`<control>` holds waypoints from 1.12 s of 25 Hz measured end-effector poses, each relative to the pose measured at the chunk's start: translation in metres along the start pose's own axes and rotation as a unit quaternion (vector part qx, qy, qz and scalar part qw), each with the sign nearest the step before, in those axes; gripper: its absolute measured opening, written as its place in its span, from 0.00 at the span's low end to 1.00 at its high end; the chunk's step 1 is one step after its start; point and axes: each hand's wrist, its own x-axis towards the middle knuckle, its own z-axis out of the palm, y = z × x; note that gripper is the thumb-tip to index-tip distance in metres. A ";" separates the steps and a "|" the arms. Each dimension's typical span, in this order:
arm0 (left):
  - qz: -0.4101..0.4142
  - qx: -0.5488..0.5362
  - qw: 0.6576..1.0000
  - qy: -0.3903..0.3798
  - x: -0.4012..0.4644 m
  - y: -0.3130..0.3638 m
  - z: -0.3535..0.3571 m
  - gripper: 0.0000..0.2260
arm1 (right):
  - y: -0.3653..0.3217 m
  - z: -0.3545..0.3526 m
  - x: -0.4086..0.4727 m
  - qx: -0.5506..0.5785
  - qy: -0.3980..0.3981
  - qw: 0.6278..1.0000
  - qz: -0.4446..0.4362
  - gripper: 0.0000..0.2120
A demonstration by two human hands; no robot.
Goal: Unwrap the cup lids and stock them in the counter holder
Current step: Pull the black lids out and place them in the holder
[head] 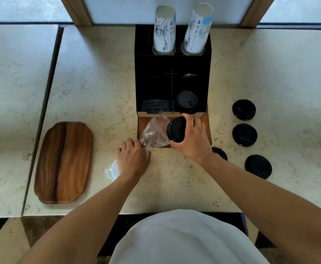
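My right hand (193,139) grips a stack of black cup lids (175,129) lying on its side, just in front of the black counter holder (152,84). A clear plastic wrap (154,131) trails off the stack's left end, and my left hand (132,160) pinches its loose tail. Another stack of black lids (186,101) stands in the holder's front right compartment. The front left compartment shows a bare slotted floor.
Several wrapped black lid stacks (244,134) lie on the marble counter to the right. Two sleeves of paper cups (164,31) stand in the holder's back. A wooden tray (64,161) sits at the left. Crumpled plastic (111,170) lies under my left wrist.
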 end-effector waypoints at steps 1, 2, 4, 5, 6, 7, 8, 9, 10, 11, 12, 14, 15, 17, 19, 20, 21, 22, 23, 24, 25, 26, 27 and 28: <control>-0.002 -0.003 1.000 -0.001 0.001 0.000 0.000 0.19 | 0.000 -0.005 0.004 0.005 0.004 1.000 0.001 0.48; -0.002 -0.005 1.000 -0.002 0.001 0.000 -0.001 0.19 | 0.000 -0.011 0.008 0.006 0.012 1.000 0.006 0.48; -0.003 -0.004 1.000 -0.005 0.002 0.001 -0.002 0.19 | -0.001 -0.022 0.018 0.001 0.031 0.999 0.014 0.48; -0.003 -0.003 1.000 -0.007 0.002 0.001 -0.002 0.19 | -0.001 -0.028 0.024 -0.002 0.038 0.999 0.017 0.47; -0.004 -0.002 1.000 -0.008 0.002 0.001 -0.002 0.19 | -0.002 -0.033 0.031 -0.006 0.043 0.999 0.021 0.47; -0.003 0.002 1.000 -0.009 0.001 0.001 -0.002 0.19 | -0.003 -0.038 0.038 -0.009 0.047 0.999 0.024 0.47; -0.002 0.005 1.000 -0.008 0.001 0.001 -0.002 0.19 | -0.004 -0.042 0.046 -0.014 0.049 0.998 0.026 0.47; 0.000 0.007 1.000 -0.007 0.000 0.001 -0.002 0.19 | -0.005 -0.046 0.053 -0.021 0.050 0.998 0.027 0.46; 0.000 0.009 1.000 -0.006 0.000 0.001 -0.002 0.19 | -0.006 -0.049 0.061 -0.030 0.048 0.998 0.029 0.46; 0.000 0.011 1.000 -0.005 0.000 0.001 -0.002 0.19 | -0.007 -0.050 0.069 -0.039 0.043 0.998 0.031 0.47; 0.000 0.014 1.000 -0.005 0.000 0.001 -0.002 0.19 | -0.008 -0.051 0.077 -0.049 0.037 0.998 0.035 0.47; -0.002 0.019 1.000 -0.008 0.001 0.001 -0.001 0.19 | -0.010 -0.050 0.091 -0.067 0.023 0.996 0.044 0.48; -0.004 0.019 1.000 -0.008 0.001 0.001 -0.001 0.19 | -0.010 -0.049 0.097 -0.077 0.016 0.996 0.049 0.49; -0.003 0.020 1.000 -0.004 0.000 0.002 -0.001 0.18 | -0.010 -0.047 0.106 -0.097 0.007 0.994 0.056 0.50; -0.001 0.022 1.000 -0.003 0.001 0.002 0.000 0.18 | -0.010 -0.043 0.115 -0.112 -0.007 0.992 0.053 0.50; 0.001 0.022 1.000 -0.004 0.002 0.001 0.000 0.17 | -0.009 -0.041 0.117 -0.120 -0.014 0.991 0.050 0.51; 0.001 0.023 1.000 -0.005 0.003 0.001 0.000 0.17 | -0.009 -0.039 0.120 -0.130 -0.018 0.990 0.049 0.51; 0.001 0.025 1.000 -0.007 0.004 0.002 0.000 0.17 | -0.008 -0.037 0.122 -0.140 -0.022 0.989 0.050 0.51; 0.001 0.026 1.000 -0.008 0.005 0.002 0.000 0.17 | -0.007 -0.036 0.124 -0.146 -0.025 0.988 0.052 0.51; 0.001 0.027 1.000 -0.008 0.005 0.002 0.000 0.17 | -0.007 -0.034 0.125 -0.148 -0.027 0.987 0.053 0.51; 0.000 0.027 1.000 -0.009 0.005 0.002 0.000 0.17 | -0.007 -0.033 0.126 -0.147 -0.030 0.987 0.055 0.51; -0.001 0.028 1.000 -0.009 0.006 0.003 0.000 0.17 | -0.007 -0.033 0.128 -0.144 -0.037 0.987 0.057 0.51; -0.003 0.027 1.000 -0.011 0.006 0.003 -0.001 0.17 | -0.007 -0.032 0.131 -0.141 -0.046 0.987 0.061 0.51; -0.005 0.026 1.000 -0.014 0.006 0.003 -0.001 0.17 | -0.007 -0.032 0.133 -0.139 -0.057 0.986 0.067 0.51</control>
